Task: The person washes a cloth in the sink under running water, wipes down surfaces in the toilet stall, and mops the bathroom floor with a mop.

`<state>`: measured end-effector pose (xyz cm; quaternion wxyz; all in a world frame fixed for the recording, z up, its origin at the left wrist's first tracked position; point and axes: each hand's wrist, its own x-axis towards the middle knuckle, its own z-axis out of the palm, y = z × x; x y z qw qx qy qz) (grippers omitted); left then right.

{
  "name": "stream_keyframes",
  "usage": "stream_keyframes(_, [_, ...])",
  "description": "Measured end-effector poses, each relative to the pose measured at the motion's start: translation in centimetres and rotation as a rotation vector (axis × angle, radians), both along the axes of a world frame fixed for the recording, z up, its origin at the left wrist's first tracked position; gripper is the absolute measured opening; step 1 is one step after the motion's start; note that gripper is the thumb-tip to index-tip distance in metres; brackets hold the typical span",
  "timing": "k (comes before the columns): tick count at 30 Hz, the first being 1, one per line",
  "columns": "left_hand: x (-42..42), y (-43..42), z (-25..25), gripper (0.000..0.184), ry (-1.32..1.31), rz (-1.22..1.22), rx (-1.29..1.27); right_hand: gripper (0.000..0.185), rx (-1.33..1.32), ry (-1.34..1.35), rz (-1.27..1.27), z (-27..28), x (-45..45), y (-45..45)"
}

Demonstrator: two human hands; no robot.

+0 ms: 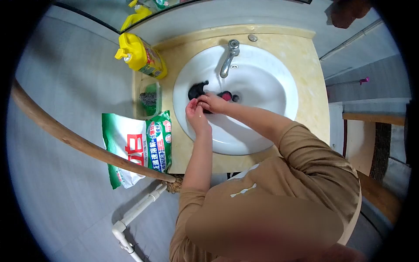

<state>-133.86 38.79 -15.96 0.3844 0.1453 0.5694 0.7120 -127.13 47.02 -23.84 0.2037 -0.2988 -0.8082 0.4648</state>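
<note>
In the left part of the white sink (pixel 262 126), my left hand (pixel 196 114) and my right hand (pixel 212 103) meet with fingers curled in against each other. Both are closed on a black cloth item (pixel 197 90), which bunches up behind and beneath them. Its exact kind cannot be made out. A dark piece with a red patch (pixel 225 96) lies just right of my right hand, close to the drain. Above it hangs the metal faucet (pixel 228 59), with what looks like a thin stream below its spout.
A yellow pump bottle (pixel 142 56) stands at the counter's back left. In front of it are a clear container (pixel 150 100) with a scouring pad and a green-and-white detergent bag (pixel 135 150). A wooden pole (pixel 83 137) crosses the left side. White pipe (pixel 135 209) runs below.
</note>
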Motion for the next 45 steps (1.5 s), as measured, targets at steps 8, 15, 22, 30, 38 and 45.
stream_keyframes(8, [0.5,-0.2,-1.2,0.036,0.212,-0.095,-0.172,0.037,0.301,-0.491,-0.347,0.5,6.1,1.0])
stream_keyframes(15, [2.3,0.2,3.6,0.030,-0.704,-0.253,-0.374,0.030,-1.250,0.293,-0.187,6.0,5.0,-0.7])
stream_keyframes(22, [3.1,1.5,1.0,0.026,-0.448,-0.166,-0.067,0.025,-1.163,0.734,-0.400,9.7,7.6,-2.7])
stream_keyframes(30, [6.0,2.2,7.0,0.038,1.409,-0.367,-0.082,0.020,-1.637,1.044,-0.241,13.1,9.6,-2.6])
stream_keyframes(38, [6.1,2.7,11.0,0.058,-0.334,-0.593,-0.098,0.043,-0.975,0.865,-0.273,19.3,10.1,-3.3])
stream_keyframes(45, [4.5,2.3,19.8,0.050,-0.042,-1.064,-0.139,0.029,0.180,0.364,-0.046,23.1,11.3,0.3])
